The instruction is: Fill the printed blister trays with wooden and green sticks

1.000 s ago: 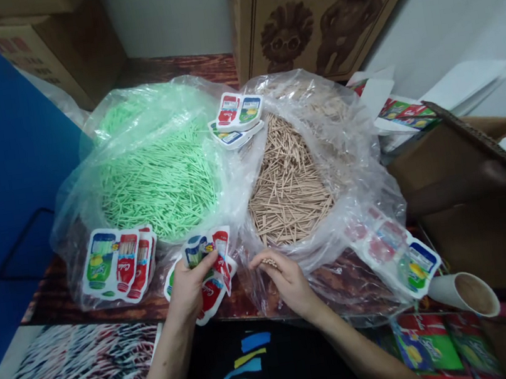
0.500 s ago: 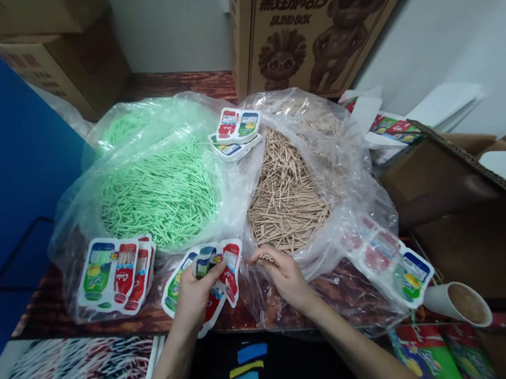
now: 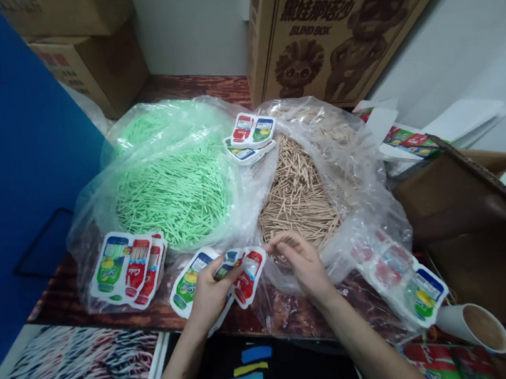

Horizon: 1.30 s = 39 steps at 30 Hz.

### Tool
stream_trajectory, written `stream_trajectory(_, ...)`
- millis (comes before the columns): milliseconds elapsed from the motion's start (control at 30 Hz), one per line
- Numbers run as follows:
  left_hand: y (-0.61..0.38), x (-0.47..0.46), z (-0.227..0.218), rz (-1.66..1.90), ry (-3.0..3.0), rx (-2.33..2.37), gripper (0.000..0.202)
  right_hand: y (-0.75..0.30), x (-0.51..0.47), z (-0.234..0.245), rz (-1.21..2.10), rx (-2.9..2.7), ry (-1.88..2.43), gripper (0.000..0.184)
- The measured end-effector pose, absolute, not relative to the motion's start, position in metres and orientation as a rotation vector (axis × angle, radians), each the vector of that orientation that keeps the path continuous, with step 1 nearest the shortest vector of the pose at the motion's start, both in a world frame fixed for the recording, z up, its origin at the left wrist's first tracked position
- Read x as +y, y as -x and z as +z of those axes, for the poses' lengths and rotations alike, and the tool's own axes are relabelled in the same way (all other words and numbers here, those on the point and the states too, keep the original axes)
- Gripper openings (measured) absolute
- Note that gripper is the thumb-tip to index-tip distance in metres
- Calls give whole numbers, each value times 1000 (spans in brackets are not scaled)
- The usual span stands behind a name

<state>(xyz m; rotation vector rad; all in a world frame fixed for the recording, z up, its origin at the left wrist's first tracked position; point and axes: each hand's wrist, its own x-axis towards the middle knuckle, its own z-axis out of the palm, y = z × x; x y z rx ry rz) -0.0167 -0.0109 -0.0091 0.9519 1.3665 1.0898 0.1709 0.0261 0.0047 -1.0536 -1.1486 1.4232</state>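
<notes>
My left hand (image 3: 214, 289) grips a printed card pack (image 3: 250, 276) with a red cola picture and a green soda picture; its thumb lies across the front. More packs of the same kind (image 3: 186, 282) lie under that hand. My right hand (image 3: 303, 264) is closed on a few short brown sticks (image 3: 292, 240), at the near edge of an open clear bag. A heap of brown sticks (image 3: 301, 207) fills this bag. To its left, a second clear bag holds light green sticks (image 3: 173, 195).
Packs (image 3: 129, 268) lie stacked at the left, others (image 3: 252, 136) rest between the bags, and more (image 3: 423, 294) are at the right. A paper cup (image 3: 474, 327) lies tilted beside an open carton (image 3: 469, 208). A large printed box (image 3: 338, 31) stands behind.
The camera view has shifted, so the scene sits farther right. My right hand still holds brown sticks, now with their ends pointing up and left. My left hand keeps its pack.
</notes>
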Motion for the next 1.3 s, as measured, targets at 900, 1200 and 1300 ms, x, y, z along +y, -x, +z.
stream_trajectory(900,5,-14,-22,1035,-874,1254,17,-154,39,21,1832,-489,881,15)
stream_trajectory(1200,-1,-13,-18,1053,-862,1280,25,-149,27,26,1648,-507,973,19)
stream_trajectory(1300,-1,-14,-14,1038,-900,1255,26,-140,22,26,1652,-504,956,19)
